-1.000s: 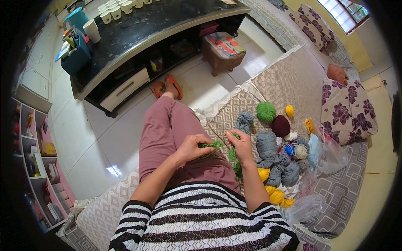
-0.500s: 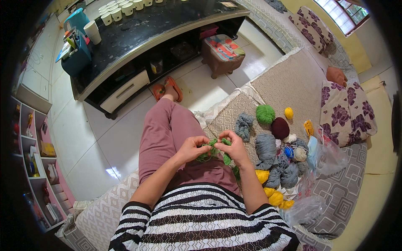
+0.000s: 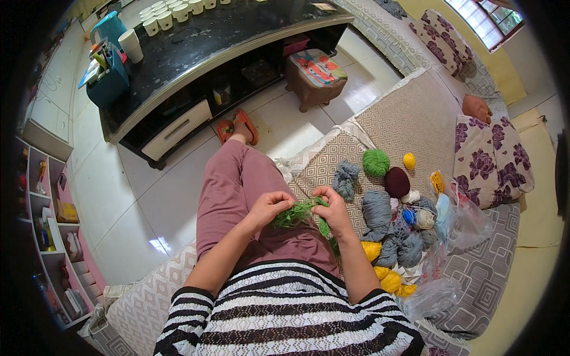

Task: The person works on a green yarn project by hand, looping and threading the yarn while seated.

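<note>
Over my lap, a loose tangle of green yarn (image 3: 292, 216) stretches between my two hands. My left hand (image 3: 270, 209) pinches its left end with thumb and fingers closed. At the other side my right hand (image 3: 331, 211) grips the same yarn, and a green length hangs below it along my thigh. Right of my hands, on the patterned sofa cover, lie a grey yarn bundle (image 3: 345, 180), a green yarn ball (image 3: 376, 162), a dark maroon ball (image 3: 397, 181) and a small yellow ball (image 3: 409, 161). Several grey skeins (image 3: 377, 215) and yellow yarn bundles (image 3: 389, 280) sit nearer to me.
Clear plastic bags (image 3: 469, 222) lie beyond the yarn, near a flowered cushion (image 3: 494, 159). Ahead stands a black table (image 3: 237, 28) with white cups (image 3: 165, 21) and a teal bin (image 3: 108, 86). A brown stool (image 3: 316, 83) is beside it; shelves (image 3: 56, 237) line the left.
My left hand has drawn slightly left, away from the right. The green yarn between them is now spread wider and looser. Both hands keep their grip.
</note>
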### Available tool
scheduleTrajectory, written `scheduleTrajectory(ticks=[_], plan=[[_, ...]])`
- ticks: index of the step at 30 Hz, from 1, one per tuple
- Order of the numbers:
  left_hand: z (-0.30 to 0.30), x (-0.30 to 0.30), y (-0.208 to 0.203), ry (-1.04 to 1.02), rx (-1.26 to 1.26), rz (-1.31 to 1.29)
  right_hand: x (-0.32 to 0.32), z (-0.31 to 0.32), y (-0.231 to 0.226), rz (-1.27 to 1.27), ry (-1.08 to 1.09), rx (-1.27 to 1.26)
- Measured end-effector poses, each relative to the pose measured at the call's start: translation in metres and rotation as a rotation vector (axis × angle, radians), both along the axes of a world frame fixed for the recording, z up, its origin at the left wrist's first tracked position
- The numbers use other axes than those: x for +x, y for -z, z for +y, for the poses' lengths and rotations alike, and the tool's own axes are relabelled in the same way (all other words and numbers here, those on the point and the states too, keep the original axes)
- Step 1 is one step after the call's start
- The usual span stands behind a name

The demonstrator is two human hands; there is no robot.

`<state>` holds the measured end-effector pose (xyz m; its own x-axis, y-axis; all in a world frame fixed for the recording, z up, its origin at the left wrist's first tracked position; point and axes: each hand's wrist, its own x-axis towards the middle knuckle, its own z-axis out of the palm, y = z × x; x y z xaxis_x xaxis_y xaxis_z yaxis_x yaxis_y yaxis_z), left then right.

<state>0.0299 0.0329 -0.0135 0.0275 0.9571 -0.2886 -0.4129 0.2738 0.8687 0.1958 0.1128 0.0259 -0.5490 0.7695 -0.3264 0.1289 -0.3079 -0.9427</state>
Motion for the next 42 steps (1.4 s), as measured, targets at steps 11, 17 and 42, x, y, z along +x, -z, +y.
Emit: scheduleTrajectory(ticks=[11,17,42], plan=[[0.001,0.003,0.003,0.022,0.011,-0.135,-0.012,-0.005,-0.001,0.009,-0.034,-0.025],[0.002,-0.004,0.005,-0.108,-0.028,-0.512,0.0,-0.004,0.002,-0.01,-0.012,-0.025],[-0.002,-0.001,0.006,-0.083,0.007,-0.398,-0.008,-0.006,-0.004,0.049,0.11,0.077]])
